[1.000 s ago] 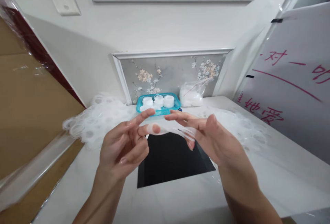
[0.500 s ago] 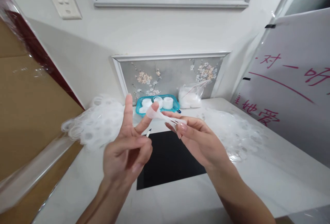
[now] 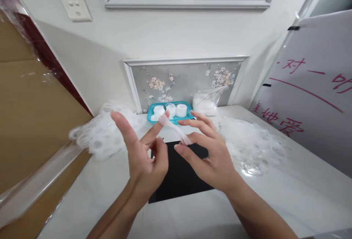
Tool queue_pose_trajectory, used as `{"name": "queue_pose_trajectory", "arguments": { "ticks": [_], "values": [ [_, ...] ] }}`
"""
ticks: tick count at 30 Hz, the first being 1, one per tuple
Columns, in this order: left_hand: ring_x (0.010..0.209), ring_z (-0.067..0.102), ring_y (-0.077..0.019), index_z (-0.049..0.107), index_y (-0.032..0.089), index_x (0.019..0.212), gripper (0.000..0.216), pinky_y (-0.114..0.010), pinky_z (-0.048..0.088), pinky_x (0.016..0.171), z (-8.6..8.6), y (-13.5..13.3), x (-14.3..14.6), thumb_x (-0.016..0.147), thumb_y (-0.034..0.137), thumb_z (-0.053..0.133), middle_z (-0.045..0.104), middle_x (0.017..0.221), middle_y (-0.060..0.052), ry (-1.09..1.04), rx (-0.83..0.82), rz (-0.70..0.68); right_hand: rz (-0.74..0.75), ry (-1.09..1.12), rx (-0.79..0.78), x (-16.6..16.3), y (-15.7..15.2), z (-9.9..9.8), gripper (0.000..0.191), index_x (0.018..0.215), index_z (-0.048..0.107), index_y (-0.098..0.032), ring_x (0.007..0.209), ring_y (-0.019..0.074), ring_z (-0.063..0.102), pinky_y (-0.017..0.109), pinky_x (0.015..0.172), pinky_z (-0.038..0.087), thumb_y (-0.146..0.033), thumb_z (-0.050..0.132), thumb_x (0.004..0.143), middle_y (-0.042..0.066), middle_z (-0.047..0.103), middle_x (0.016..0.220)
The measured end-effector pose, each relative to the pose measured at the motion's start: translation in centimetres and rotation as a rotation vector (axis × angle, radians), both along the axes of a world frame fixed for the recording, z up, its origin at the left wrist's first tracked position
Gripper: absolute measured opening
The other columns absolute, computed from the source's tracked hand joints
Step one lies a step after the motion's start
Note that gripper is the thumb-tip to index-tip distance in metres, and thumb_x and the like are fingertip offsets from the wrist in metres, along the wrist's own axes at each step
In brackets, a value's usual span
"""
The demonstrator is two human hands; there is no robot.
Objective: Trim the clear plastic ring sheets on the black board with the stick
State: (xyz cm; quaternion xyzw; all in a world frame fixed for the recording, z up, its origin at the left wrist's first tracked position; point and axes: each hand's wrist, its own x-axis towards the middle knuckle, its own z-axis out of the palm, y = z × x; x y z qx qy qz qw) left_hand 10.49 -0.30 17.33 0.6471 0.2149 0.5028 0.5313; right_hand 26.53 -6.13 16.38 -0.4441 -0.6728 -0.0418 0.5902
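My left hand (image 3: 143,154) is raised over the table with its index finger up and a thin translucent film strip (image 3: 173,129) hooked over the tip of another finger. My right hand (image 3: 207,152) pinches the other end of that strip between thumb and fingers, pulling it taut. Both hands hover above a black mat (image 3: 178,173) on the white table (image 3: 288,191).
A turquoise tray (image 3: 150,117) with small white round containers stands at the back by the wall. A clear bag of white pieces (image 3: 205,103) sits right of it. Heaps of clear plastic film lie at left (image 3: 96,136) and right (image 3: 253,143). A whiteboard with red writing (image 3: 308,96) leans at right.
The strip has been drawn from a wide loose stretch into a narrow taut band. My left index finger rose, and my right hand turned and closed its pinch on the strip's end.
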Motion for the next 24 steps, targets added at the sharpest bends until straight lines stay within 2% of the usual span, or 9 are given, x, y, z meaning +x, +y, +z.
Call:
{"name": "queue_pose_trajectory", "arguments": {
  "ticks": [3,8,10,12,15,18,20,22,24],
  "values": [
    [0.065,0.067,-0.0114,-0.018,0.045,0.152,0.114,-0.02,0.048,0.049,-0.1,0.1,0.0,0.084,0.008,0.066,0.054,0.145,-0.011,0.009,-0.085,-0.085,-0.097,-0.142,0.106,0.3,0.3,-0.4,0.01,0.079,0.068,-0.027,0.126,0.0309,0.055,0.056,0.11,0.04,-0.018,0.067,0.085,0.004,0.073,0.109],
    [0.049,0.055,-0.0059,-0.013,0.048,0.153,0.115,-0.022,0.05,0.05,0.4,-0.9,0.6,0.08,0.006,0.065,0.059,0.14,-0.009,-0.104,-0.113,0.026,-0.104,-0.256,0.18,1.5,0.3,-0.5,0.016,0.081,0.07,-0.028,0.129,0.0321,0.053,0.054,0.107,0.042,-0.013,0.069,0.082,0.002,0.075,0.109],
    [0.049,0.053,-0.0051,-0.004,0.049,0.154,0.109,-0.022,0.051,0.052,0.7,-1.0,0.4,0.079,0.006,0.062,0.061,0.138,-0.007,-0.088,-0.134,0.011,-0.061,-0.244,0.177,1.8,0.2,-0.2,0.014,0.08,0.07,-0.027,0.128,0.0321,0.054,0.053,0.107,0.043,-0.013,0.071,0.081,0.002,0.075,0.107],
    [0.051,0.054,-0.0055,0.011,0.046,0.155,0.099,-0.021,0.05,0.054,0.8,-0.8,0.1,0.08,0.007,0.061,0.062,0.136,-0.006,-0.014,-0.119,-0.013,-0.006,-0.172,0.139,2.0,0.1,-0.1,0.011,0.078,0.069,-0.026,0.126,0.0317,0.055,0.052,0.106,0.044,-0.016,0.072,0.08,0.003,0.076,0.107],
    [0.05,0.05,-0.0058,0.039,0.039,0.149,0.078,-0.021,0.046,0.054,0.5,-0.4,0.2,0.081,0.008,0.061,0.064,0.134,-0.007,0.189,0.023,0.042,0.095,0.1,0.003,2.4,0.6,-0.2,0.008,0.078,0.069,-0.025,0.119,0.0283,0.061,0.049,0.105,0.044,-0.022,0.069,0.085,0.004,0.075,0.109],
    [0.049,0.049,-0.0075,0.046,0.038,0.147,0.073,-0.024,0.043,0.054,0.6,-0.7,1.0,0.082,0.006,0.057,0.067,0.13,-0.006,0.361,0.21,0.065,0.238,0.534,-0.167,3.5,1.7,-0.8,0.014,0.076,0.07,-0.023,0.105,0.0236,0.067,0.043,0.101,0.048,-0.032,0.068,0.087,0.004,0.076,0.104],
    [0.056,0.057,-0.0122,0.047,0.038,0.146,0.076,-0.026,0.044,0.057,1.4,-1.6,1.8,0.079,0.003,0.054,0.068,0.126,-0.005,0.465,0.356,0.014,0.358,0.849,-0.241,4.5,2.5,-1.2,0.015,0.074,0.071,-0.023,0.095,0.0215,0.07,0.038,0.094,0.053,-0.037,0.076,0.079,0.002,0.077,0.094],
    [0.071,0.064,-0.019,0.054,0.037,0.141,0.076,-0.029,0.045,0.062,2.5,-3.0,2.6,0.074,0.0,0.054,0.069,0.124,-0.005,0.571,0.486,-0.097,0.476,1.135,-0.305,5.5,3.0,-1.3,0.016,0.072,0.071,-0.023,0.09,0.02,0.072,0.035,0.088,0.057,-0.037,0.081,0.072,0.0,0.077,0.087],
    [0.079,0.066,-0.0245,0.064,0.034,0.129,0.069,-0.033,0.047,0.066,3.4,-4.8,3.0,0.069,0.001,0.062,0.072,0.114,-0.006,0.557,0.447,-0.204,0.575,1.309,-0.363,6.2,3.1,-1.3,0.016,0.069,0.07,-0.023,0.089,0.018,0.073,0.032,0.087,0.059,-0.034,0.079,0.074,-0.001,0.077,0.084]
  ]
}}
